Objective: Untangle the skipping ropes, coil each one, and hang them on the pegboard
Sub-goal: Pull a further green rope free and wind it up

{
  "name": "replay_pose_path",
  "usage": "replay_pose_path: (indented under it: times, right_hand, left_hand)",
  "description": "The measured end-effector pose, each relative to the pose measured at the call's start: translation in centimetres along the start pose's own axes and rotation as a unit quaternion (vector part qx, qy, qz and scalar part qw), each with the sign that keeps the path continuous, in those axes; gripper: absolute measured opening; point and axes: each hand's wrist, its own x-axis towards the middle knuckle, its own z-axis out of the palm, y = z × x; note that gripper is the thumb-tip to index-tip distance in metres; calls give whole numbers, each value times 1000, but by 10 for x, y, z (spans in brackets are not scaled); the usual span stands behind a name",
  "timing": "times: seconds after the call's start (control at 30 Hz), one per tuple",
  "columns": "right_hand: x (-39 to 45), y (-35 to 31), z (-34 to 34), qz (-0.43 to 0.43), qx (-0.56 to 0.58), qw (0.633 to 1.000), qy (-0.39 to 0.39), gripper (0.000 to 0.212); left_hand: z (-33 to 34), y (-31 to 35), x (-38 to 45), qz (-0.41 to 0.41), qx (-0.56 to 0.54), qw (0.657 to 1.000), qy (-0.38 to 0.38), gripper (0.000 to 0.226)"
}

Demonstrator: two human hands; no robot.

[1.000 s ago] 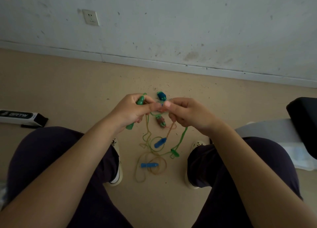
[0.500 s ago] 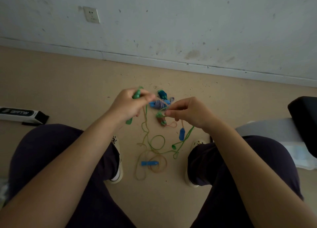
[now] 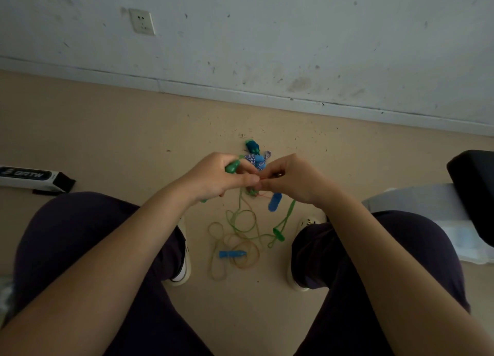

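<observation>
The person sits with knees apart, and the skipping ropes (image 3: 240, 232) hang in a tangle from both hands down to the floor (image 3: 107, 141) between the shoes, not far from the foot of the wall.

The left hand (image 3: 216, 179) is curled round a green handle (image 3: 232, 167), thumb stretched toward the other hand. The right hand (image 3: 288, 181) pinches thin cord at the knot, fingertips almost touching the left thumb; just which strand it has I cannot tell. A blue handle (image 3: 274, 202) dangles just below that hand, another (image 3: 232, 254) lies on the floor among tan loops, and a small green piece (image 3: 278, 234) rests near the right shoe.

These cords look light, thin and limp, so they will sag and snag on one another rather than hold a shape. The handles are the stiff parts, I'd judge them the best place to grip while feeding each one back through the loops. No pegboard is in sight.
</observation>
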Motion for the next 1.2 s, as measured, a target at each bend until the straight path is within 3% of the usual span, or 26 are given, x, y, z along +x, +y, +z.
replay_pose_path:
  times: [0.2, 0.37, 0.5, 0.57, 0.7, 0.83, 0.97, 1.1, 1.2]
  right_hand:
    - [3, 6, 0, -3, 14, 1000, -5, 7]
    - [2, 5, -4, 7, 24, 999, 45, 5]
    - [1, 7, -8, 25, 19, 998, 46, 8]
    - [-1, 8, -9, 28, 12, 998, 47, 9]
    - [-2, 4, -5, 24, -12, 999, 28, 16]
    - [-1, 1, 1, 1, -26, 1000, 6, 20]
    - [1, 3, -4, 18, -20, 998, 52, 24]
    - [0, 11, -13, 55, -46, 992, 104, 22]
    - [-1, 13, -15, 72, 4, 988, 137, 18]
  left_hand:
    - [-2, 1, 1, 21, 34, 999, 14, 8]
    - [-7, 0, 1, 45, -100, 986, 129, 15]
    - [-16, -5, 5, 11, -200, 964, 177, 14]
    - [-20, -5, 4, -12, -179, 971, 158, 17]
    - [-15, 1, -3, -28, -52, 997, 48, 34]
    - [-4, 3, -3, -17, -22, 1000, -8, 26]
    - [-8, -5, 5, -18, -110, 988, 102, 15]
    - [-25, -12, 14, -54, -138, 943, 298, 34]
    - [-30, -19, 12, -73, -49, 953, 290, 26]
